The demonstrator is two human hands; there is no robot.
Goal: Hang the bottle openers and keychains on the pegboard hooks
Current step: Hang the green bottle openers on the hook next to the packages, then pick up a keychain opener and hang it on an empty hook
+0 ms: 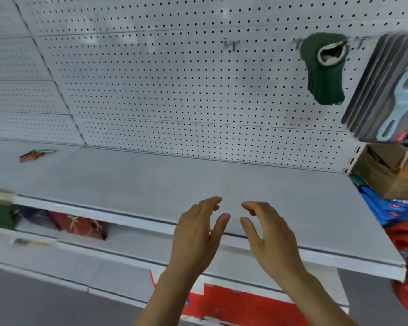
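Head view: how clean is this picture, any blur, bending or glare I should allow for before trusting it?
Head view: wide-angle bending curves the pegboard rows and shelf edge; motion blur smears the carded bottle openers at right and the lower-left goods; both hands, left hand and right hand, read fairly sharp; lighting is even and soft, with faint sheen near the top and no hard shadows.

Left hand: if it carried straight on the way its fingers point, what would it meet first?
Probably the bare grey shelf, then the pegboard behind it; the left hand holds nothing, and depth is unclear.
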